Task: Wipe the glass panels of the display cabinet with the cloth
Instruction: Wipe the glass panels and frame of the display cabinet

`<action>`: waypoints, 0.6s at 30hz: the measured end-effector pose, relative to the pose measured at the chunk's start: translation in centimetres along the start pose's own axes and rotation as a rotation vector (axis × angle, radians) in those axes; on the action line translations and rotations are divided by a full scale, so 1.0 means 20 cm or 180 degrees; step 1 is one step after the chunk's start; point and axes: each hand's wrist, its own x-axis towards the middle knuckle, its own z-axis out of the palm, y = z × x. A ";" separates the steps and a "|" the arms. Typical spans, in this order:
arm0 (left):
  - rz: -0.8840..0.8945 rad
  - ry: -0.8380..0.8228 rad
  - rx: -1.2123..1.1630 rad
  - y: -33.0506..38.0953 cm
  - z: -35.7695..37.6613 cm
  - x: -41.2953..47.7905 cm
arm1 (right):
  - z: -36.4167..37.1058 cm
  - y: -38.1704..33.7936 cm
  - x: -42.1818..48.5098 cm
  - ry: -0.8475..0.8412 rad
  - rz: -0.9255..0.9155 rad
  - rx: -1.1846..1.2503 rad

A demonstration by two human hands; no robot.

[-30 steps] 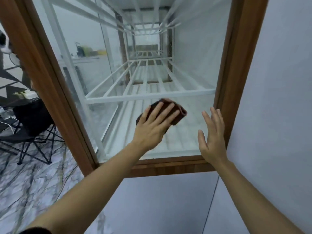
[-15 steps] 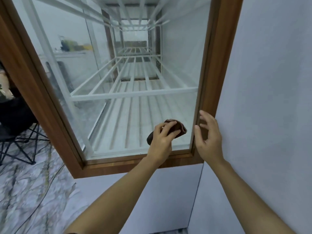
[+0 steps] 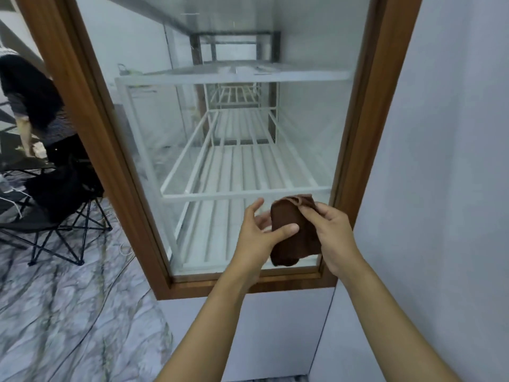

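Here, the brown cloth (image 3: pixel 297 244) is bunched in front of the lower right corner of the glass panel (image 3: pixel 220 133). Both hands hold it: the left grip (image 3: pixel 256 238) has its thumb pressed on the cloth's front with fingers behind, and the right grip (image 3: pixel 336 232) pinches its right edge. Behind the glass panel sit white racks (image 3: pixel 242 172), a wooden frame (image 3: pixel 110 161) runs round it, and left of it are a black folding chair (image 3: pixel 55 216) and a person (image 3: pixel 33 100) on the marbled floor (image 3: pixel 68 312).
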 end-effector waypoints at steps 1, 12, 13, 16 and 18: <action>-0.0292 -0.0141 -0.0084 0.03 -0.04 0.01 | 0.01 -0.03 0.00 -0.0030 0.0087 0.0025; -0.0651 -0.0255 -0.0107 0.15 -0.13 0.03 | 0.04 -0.16 0.04 -0.0020 0.0296 -0.0796; -0.0627 -0.0227 -0.0124 0.16 -0.14 0.03 | 0.04 -0.16 0.04 -0.0053 0.0371 -0.0810; -0.0633 -0.0157 -0.0331 0.19 -0.16 0.04 | 0.01 -0.19 0.04 -0.0311 0.0750 -0.0441; -0.0620 -0.0183 -0.0481 0.20 -0.19 0.05 | 0.00 -0.20 0.05 -0.0522 0.0839 -0.0079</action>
